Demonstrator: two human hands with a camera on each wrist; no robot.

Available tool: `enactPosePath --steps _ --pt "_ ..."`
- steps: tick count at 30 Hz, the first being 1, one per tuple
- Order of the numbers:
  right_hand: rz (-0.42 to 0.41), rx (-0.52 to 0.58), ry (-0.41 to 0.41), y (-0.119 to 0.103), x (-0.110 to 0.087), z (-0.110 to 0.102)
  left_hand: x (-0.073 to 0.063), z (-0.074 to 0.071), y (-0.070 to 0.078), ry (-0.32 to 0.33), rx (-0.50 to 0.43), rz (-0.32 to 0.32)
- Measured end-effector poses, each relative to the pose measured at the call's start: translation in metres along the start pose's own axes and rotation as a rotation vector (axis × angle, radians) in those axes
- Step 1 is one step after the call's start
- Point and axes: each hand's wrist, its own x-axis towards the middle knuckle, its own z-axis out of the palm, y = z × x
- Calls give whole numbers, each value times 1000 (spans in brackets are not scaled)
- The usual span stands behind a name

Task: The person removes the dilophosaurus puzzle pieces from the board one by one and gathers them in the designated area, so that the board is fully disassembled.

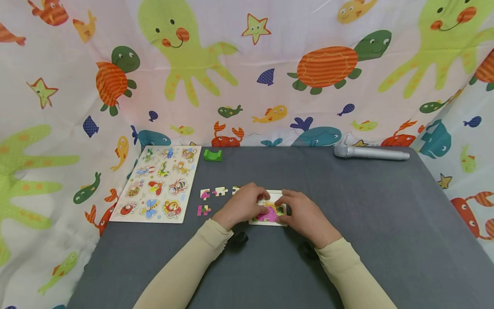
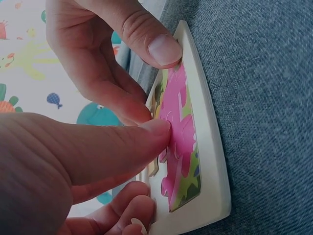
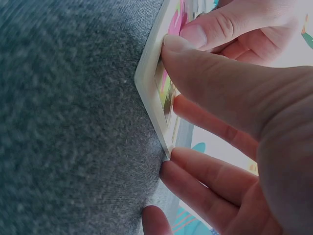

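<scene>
A small jigsaw puzzle in a cream tray [image 1: 275, 193] lies between both hands, its picture [image 1: 268, 216] mostly pink with green and yellow. My left hand [image 1: 245, 206] pinches at a puzzle piece [image 2: 155, 165] inside the tray, the thumb [image 2: 155, 129] on the pink part; its fingertips are partly hidden. Across from it, my right hand [image 1: 306, 216] holds the tray's right side. Its thumb [image 3: 178, 46] rests near the rim, and other fingers [image 3: 195, 161] touch the edge. Loose puzzle pieces [image 1: 220, 191] lie left of the tray, one partly behind the left hand.
A board with insect pictures [image 1: 189, 180] lies at the left. Behind the loose pieces stands a small green block [image 1: 213, 155]. A silver microphone [image 1: 370, 152] lies at the back right of the grey table [image 1: 390, 214]. A sea-animal curtain [image 1: 266, 51] surrounds the back and sides.
</scene>
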Motion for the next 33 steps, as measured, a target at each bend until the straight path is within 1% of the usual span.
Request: enactPosePath --steps 3,6,11,16,21,28,33 --pt "16 -1 -1 -1 1 -1 1 0 1 3 4 7" --pt "14 -4 -4 0 1 -1 2 -1 2 1 -11 3" --pt "4 -3 1 1 1 -2 2 -2 3 1 -71 0" --pt "-2 -2 3 1 2 -1 1 -4 0 9 -122 0" --pt "1 -1 5 0 2 1 -1 -6 -3 15 -153 21" --pt "3 -11 7 0 2 1 -1 -7 -4 50 -177 68" --pt "-3 -13 8 1 2 1 -1 -9 -5 41 -210 70"
